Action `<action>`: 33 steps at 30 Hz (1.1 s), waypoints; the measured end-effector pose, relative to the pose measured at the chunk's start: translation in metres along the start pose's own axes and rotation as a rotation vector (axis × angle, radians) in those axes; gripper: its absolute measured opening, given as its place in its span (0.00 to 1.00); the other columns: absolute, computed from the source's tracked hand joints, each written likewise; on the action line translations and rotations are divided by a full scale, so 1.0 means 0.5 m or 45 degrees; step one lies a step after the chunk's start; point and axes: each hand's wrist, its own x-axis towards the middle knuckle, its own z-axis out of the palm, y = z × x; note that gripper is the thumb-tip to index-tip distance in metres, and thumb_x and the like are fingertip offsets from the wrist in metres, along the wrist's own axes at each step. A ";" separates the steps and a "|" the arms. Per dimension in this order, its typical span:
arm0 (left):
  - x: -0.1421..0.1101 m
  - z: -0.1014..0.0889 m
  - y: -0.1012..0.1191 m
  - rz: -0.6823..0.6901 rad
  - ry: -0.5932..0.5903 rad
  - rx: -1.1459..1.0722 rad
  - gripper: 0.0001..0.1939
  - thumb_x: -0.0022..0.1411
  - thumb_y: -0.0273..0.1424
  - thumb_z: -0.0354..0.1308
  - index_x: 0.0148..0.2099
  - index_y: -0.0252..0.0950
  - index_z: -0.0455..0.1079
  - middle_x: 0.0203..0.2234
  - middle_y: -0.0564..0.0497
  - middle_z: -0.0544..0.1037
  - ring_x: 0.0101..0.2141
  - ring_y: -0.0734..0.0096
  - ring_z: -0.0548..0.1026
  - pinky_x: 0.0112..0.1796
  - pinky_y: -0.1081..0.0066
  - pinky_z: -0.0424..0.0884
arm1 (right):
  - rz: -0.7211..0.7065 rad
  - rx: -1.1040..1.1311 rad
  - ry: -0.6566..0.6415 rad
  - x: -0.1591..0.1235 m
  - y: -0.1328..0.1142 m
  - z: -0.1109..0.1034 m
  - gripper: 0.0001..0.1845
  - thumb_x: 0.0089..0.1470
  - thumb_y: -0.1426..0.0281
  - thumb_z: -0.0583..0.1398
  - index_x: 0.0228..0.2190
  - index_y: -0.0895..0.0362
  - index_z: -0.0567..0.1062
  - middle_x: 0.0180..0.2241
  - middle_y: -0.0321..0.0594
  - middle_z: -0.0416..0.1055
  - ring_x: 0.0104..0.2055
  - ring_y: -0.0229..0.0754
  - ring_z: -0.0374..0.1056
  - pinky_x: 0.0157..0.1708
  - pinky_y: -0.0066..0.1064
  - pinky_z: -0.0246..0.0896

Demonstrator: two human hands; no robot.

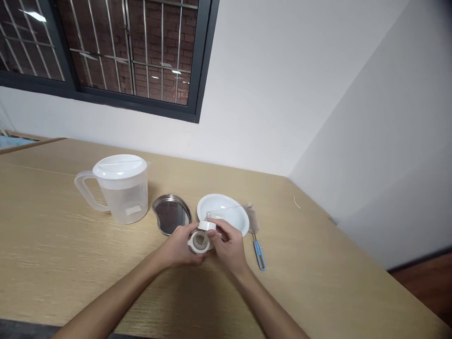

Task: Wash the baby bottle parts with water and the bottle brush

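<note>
My left hand (183, 248) is wrapped round a baby bottle (199, 241), whose open round mouth faces up toward me. Pinched in the fingers of my right hand (230, 246) is a white bottle cap (207, 226) with a clear teat on top. The cap sits just above and behind the bottle's mouth, and a pale tube seems to run down from it into the opening. Most of the bottle's body is hidden by my hands. Right behind them lies a white oval bowl (236, 217), with something clear in it that I cannot make out.
A kidney-shaped steel tray (172, 214) lies left of the bowl. Farther left stands a lidded clear plastic pitcher (124, 200). Right of the bowl is a bottle brush (259, 254) with a blue handle. A thin pale strip (296, 202) lies near the table's right edge.
</note>
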 end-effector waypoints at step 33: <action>-0.002 -0.022 0.022 0.082 0.159 -0.262 0.11 0.58 0.39 0.65 0.31 0.36 0.76 0.49 0.43 0.69 0.56 0.56 0.65 0.56 0.62 0.60 | 0.358 0.568 -0.029 0.019 -0.023 -0.007 0.20 0.50 0.55 0.67 0.37 0.57 0.77 0.35 0.43 0.78 0.38 0.45 0.75 0.43 0.39 0.72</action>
